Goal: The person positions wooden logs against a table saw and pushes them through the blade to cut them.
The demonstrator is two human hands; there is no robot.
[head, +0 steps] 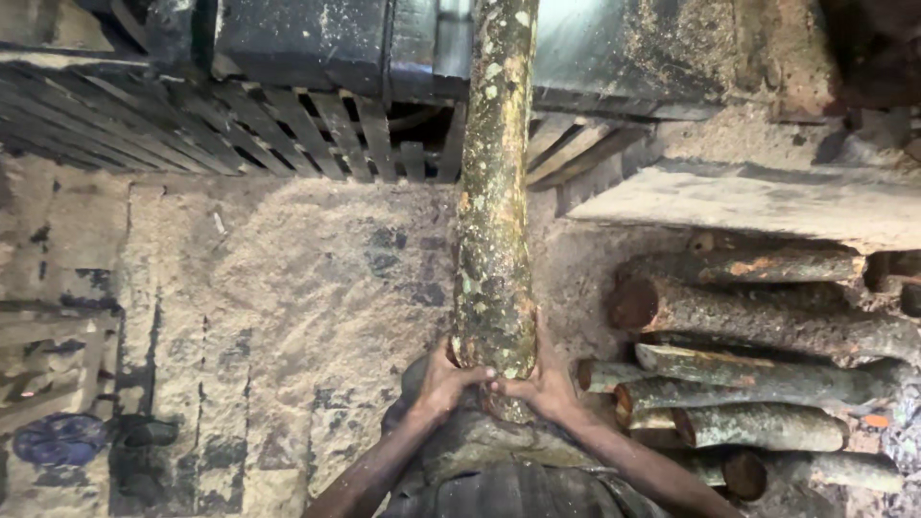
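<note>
Log (494, 192), mottled with lichen, runs lengthwise straight away from the person over the sawdust floor (278, 288), far end on the dark machine bed (614, 48); its near end sits at the waist; left hand (443, 382) and right hand (547, 384) both clasp that end, one on each side, fingertips nearly meeting beneath; stacked logs (748, 384) lie just right; slatted wood (240, 125) lies beyond on the left

Log (494, 192) ctr, log pile (748, 374) to its right.
</note>
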